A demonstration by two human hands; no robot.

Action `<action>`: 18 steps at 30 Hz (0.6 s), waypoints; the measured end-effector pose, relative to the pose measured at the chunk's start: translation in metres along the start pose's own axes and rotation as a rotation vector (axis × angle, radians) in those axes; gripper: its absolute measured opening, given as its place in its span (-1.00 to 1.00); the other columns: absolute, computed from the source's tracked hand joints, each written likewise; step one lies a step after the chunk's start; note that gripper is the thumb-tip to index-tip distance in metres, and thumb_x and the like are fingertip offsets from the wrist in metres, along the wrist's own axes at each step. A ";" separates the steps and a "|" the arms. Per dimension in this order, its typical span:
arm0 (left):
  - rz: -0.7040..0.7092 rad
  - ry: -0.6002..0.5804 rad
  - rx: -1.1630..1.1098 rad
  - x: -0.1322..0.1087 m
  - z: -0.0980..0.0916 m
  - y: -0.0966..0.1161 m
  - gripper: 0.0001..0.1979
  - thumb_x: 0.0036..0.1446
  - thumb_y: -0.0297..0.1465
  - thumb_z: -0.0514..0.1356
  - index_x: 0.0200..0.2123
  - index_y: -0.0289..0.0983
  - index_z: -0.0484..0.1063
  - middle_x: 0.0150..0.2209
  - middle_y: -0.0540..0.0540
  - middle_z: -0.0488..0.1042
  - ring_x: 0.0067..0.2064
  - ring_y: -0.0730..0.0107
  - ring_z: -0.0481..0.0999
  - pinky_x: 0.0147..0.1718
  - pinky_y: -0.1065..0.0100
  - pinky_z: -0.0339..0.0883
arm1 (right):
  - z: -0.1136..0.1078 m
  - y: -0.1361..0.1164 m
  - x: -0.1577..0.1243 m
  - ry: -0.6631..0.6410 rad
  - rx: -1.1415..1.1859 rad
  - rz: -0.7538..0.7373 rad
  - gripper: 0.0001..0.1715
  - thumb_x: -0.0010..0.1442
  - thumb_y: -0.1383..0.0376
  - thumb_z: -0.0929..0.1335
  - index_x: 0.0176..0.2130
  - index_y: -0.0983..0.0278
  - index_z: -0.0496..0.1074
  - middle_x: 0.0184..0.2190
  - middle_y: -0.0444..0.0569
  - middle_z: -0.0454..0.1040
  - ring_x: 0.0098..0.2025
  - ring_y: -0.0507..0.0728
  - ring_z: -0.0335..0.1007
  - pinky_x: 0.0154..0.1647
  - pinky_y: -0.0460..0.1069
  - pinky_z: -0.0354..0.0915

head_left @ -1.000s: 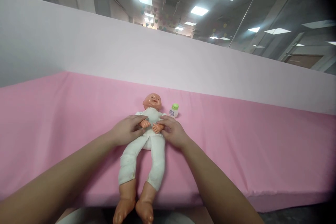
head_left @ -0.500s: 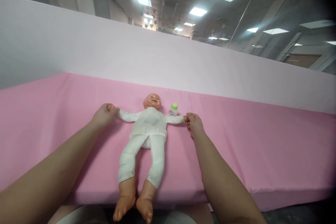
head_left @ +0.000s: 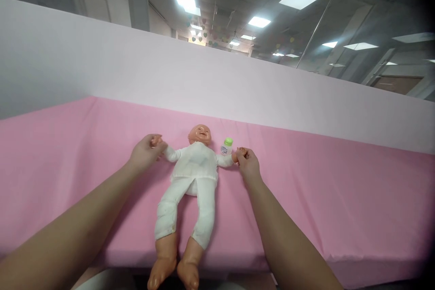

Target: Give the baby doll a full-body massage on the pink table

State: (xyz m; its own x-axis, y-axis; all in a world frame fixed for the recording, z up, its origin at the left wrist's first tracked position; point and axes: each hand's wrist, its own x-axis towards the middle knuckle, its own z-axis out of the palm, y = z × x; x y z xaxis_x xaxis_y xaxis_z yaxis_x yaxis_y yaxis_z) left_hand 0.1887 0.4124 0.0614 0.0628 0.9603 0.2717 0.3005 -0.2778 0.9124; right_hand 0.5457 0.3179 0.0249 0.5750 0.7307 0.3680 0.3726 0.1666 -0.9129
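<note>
Left hand (head_left: 143, 154) and right hand (head_left: 250, 168) are pinching a white-clothed plastic doll (head_left: 195, 161) by its hands — apparently holding its arms outward.

The doll (head_left: 194, 163) I hold has a head (head_left: 200, 133) of hard-looking plastic, smooth and glossy with bright highlights, and its feet (head_left: 188, 274) share that shine. Its white clothing (head_left: 205, 204) looks to me like matt cloth, slightly rough and wrinkled. Under the doll, the pink cover (head_left: 306, 190) seems smooth fabric, softly creased. Beside the doll, the small bottle (head_left: 225, 149) is translucent plastic under a green plastic cap (head_left: 229, 140). Beyond the doll, I see a smooth, matt white panel (head_left: 204, 81) and shiny glass (head_left: 234, 2)
</note>
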 end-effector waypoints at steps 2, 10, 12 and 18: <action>0.127 -0.064 -0.041 -0.017 0.015 0.013 -0.46 0.05 -0.12 0.35 0.07 -0.21 0.45 -0.20 -0.10 0.54 -0.27 0.23 0.55 -0.35 0.29 0.50 | 0.013 -0.020 -0.019 -0.082 0.031 -0.083 -0.54 0.19 0.04 0.40 -0.01 0.25 0.48 -0.18 -0.01 0.59 -0.27 0.13 0.51 -0.26 0.00 0.43; 0.539 -0.492 0.335 -0.045 0.039 0.037 -0.66 0.14 -0.23 0.28 -0.02 -0.17 0.58 -0.23 -0.08 0.49 -0.30 0.36 0.47 -0.31 0.36 0.39 | 0.037 -0.056 -0.063 -0.474 -0.265 -0.724 -0.60 0.14 0.33 0.41 0.00 0.16 0.53 -0.07 -0.06 0.60 -0.06 0.18 0.48 0.05 0.12 0.31; 0.561 -0.481 0.354 -0.045 0.040 0.039 -0.67 0.16 -0.22 0.27 -0.03 -0.18 0.58 -0.23 -0.08 0.48 -0.27 0.34 0.48 -0.30 0.37 0.38 | 0.038 -0.056 -0.063 -0.482 -0.307 -0.723 -0.61 0.15 0.33 0.41 0.00 0.17 0.52 -0.07 -0.05 0.60 -0.06 0.19 0.48 0.06 0.13 0.29; 0.424 -0.326 0.238 -0.040 0.040 0.028 -0.65 0.13 -0.13 0.28 -0.07 -0.17 0.59 -0.19 -0.09 0.52 -0.29 0.31 0.49 -0.29 0.33 0.39 | 0.031 -0.051 -0.053 -0.415 -0.227 -0.522 -0.62 0.19 0.23 0.41 0.02 0.16 0.54 -0.11 -0.04 0.60 -0.14 0.17 0.48 -0.01 0.08 0.38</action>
State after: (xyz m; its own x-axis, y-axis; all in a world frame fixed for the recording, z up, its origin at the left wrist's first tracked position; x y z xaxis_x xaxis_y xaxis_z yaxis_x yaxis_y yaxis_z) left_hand 0.2332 0.3669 0.0639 0.5023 0.7349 0.4557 0.3885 -0.6626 0.6403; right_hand 0.4729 0.2912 0.0467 -0.0295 0.7926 0.6091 0.6927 0.4555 -0.5592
